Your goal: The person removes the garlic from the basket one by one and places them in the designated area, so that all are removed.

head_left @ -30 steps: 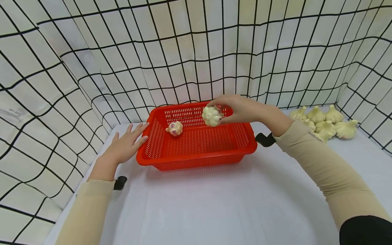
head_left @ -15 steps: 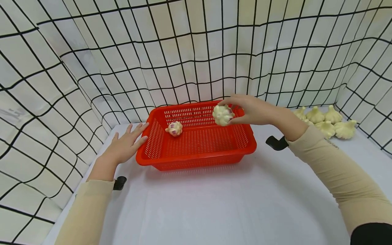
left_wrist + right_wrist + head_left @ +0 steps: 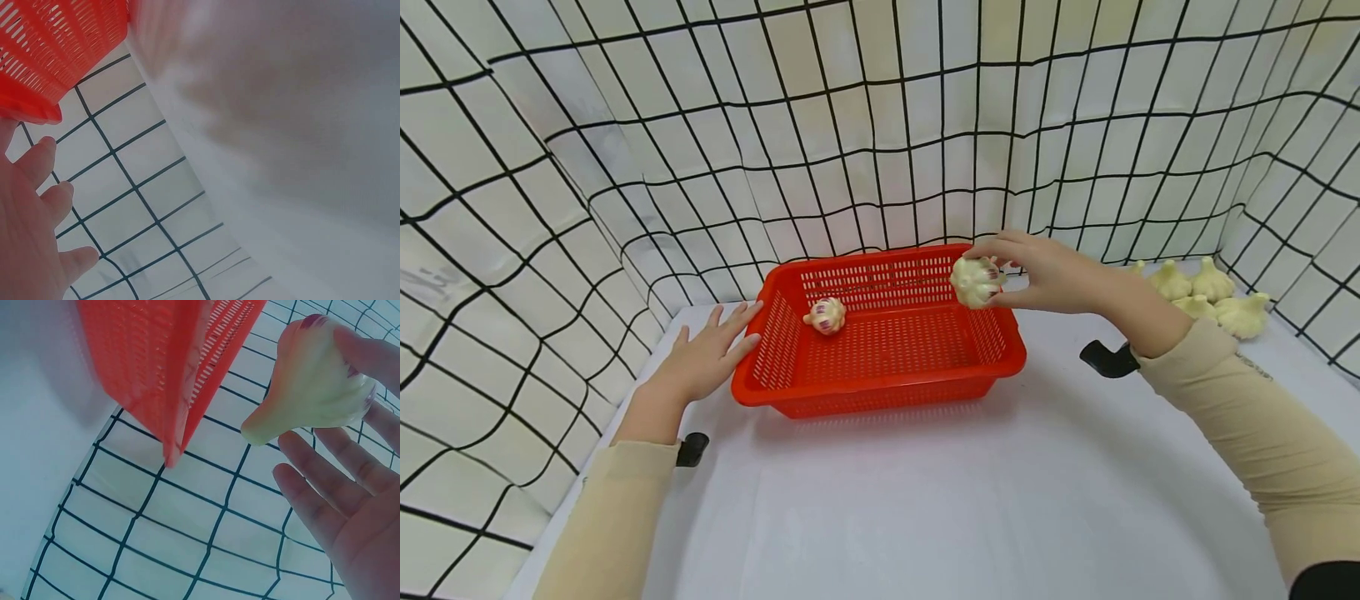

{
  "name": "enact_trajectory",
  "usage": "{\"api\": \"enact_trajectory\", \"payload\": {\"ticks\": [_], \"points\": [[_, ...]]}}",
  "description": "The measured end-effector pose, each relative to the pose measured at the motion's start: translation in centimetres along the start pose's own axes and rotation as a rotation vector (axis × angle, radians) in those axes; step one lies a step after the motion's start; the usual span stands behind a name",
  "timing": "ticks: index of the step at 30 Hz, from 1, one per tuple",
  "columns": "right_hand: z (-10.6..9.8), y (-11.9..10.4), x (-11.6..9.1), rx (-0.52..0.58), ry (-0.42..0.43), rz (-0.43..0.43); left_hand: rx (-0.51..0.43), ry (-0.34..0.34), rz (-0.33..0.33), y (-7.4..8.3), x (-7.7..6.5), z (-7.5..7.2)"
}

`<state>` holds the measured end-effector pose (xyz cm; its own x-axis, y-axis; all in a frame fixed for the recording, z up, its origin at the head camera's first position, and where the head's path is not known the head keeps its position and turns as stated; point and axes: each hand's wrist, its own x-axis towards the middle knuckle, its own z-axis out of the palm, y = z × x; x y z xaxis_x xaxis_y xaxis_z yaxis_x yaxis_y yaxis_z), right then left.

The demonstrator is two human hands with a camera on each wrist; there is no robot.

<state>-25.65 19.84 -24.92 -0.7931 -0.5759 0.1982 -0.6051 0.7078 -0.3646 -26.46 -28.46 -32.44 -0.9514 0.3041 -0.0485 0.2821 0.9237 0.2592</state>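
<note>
My right hand (image 3: 1048, 279) pinches a pale garlic bulb (image 3: 976, 282) between thumb and fingers, above the right end of a red plastic basket (image 3: 880, 385). In the right wrist view the garlic bulb (image 3: 319, 375) shows purple streaks and its stem points down and to the left. My left hand (image 3: 700, 358) lies with its fingers straight, the tips touching the basket's left rim. Another garlic bulb (image 3: 825, 317), smaller and marked with purple, lies inside the basket on the left.
Several garlic bulbs (image 3: 1213, 292) are grouped on the white table (image 3: 880, 500) at the far right, partly hidden by the right forearm. Black netting (image 3: 850, 150) stands behind the basket and along both sides.
My right hand has moved to the right with the garlic bulb, from over the middle right of the basket to over its right end. The left hand has stayed at the rim.
</note>
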Motion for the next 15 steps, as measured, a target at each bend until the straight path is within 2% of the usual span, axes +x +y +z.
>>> {"api": "enact_trajectory", "payload": {"ticks": [15], "points": [[-0.6,2.2,-3.1,-0.015,0.073,0.023,-0.006,0.002,0.006,-0.1,0.0,0.1]]}}
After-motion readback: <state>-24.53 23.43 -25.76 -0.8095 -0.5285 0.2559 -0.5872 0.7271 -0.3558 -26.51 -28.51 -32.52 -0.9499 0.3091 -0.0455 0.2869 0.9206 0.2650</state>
